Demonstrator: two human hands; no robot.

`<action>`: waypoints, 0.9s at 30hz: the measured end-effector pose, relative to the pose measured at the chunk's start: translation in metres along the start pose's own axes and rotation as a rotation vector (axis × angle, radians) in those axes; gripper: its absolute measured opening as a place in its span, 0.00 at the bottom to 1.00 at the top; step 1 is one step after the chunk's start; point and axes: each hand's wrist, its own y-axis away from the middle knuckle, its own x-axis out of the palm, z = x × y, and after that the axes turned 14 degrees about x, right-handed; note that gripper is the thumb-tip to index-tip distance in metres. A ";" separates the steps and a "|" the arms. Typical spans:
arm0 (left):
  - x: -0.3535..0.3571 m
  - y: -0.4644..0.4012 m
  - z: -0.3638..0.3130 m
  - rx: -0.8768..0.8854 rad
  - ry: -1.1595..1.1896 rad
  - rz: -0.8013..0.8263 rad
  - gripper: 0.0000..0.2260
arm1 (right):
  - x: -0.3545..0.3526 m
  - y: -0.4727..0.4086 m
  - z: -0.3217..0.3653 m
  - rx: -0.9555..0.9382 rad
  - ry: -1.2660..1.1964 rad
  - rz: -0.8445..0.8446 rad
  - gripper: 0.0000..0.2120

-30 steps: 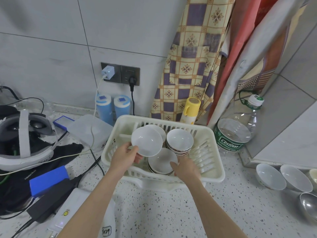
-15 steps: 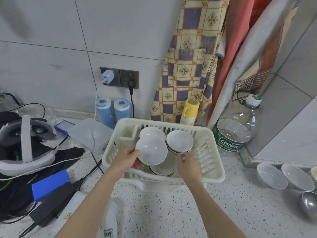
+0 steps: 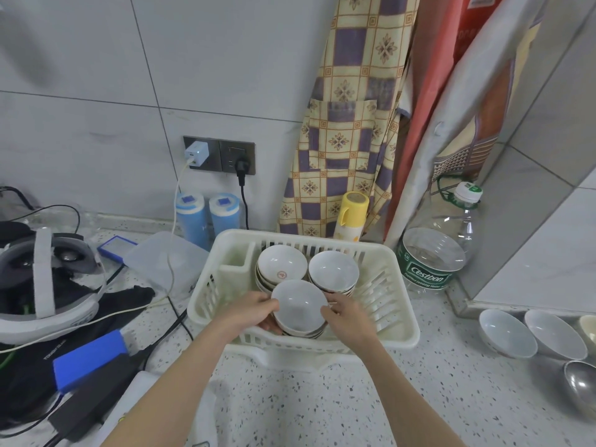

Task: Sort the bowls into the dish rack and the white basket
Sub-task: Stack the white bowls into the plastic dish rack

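1. I'm using the white basket (image 3: 400,304) on the speckled counter (image 3: 322,408) as my landmark, everything else is placed off that.
2. Both hands are inside the basket at its near edge. My left hand (image 3: 248,312) has its fingers curled round the left side of the top bowl (image 3: 298,306), thumb up on the rim.
3. My right hand (image 3: 346,317) pinches the same bowl from the right, fingertips on the rim. So the bowl sits right between the two hands, both touching it.
4. That bowl is on top of a near stack (image 3: 303,332) of bowls in the front middle of the basket. I think it's fully seated on the stack, but the hands cover the sides so can't swear to it.
5. Two more stacks are at the back of the basket: the back-left stack (image 3: 280,264) has a red mark inside its top bowl, and the back-right stack (image 3: 333,272) is just beside it, both just behind the held bowl.
6. Off to the right of the basket, well apart from it, two white bowls (image 3: 529,337) lie tilted on the counter, with a metal bowl (image 3: 580,382) just in front of them.
7. Behind the basket on the right is a big water bottle (image 3: 435,253), and a yellow flask (image 3: 351,214) right behind its back wall.
8. Left of the basket: a headset (image 3: 45,285), cables and a blue box (image 3: 90,359).
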 end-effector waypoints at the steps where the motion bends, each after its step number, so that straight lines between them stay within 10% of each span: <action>1: 0.000 0.000 0.001 0.009 0.008 0.003 0.09 | 0.000 0.000 0.001 0.007 0.009 0.007 0.18; 27: 0.012 -0.003 0.013 0.038 -0.507 -0.321 0.10 | 0.000 -0.003 0.006 0.102 -0.017 -0.029 0.10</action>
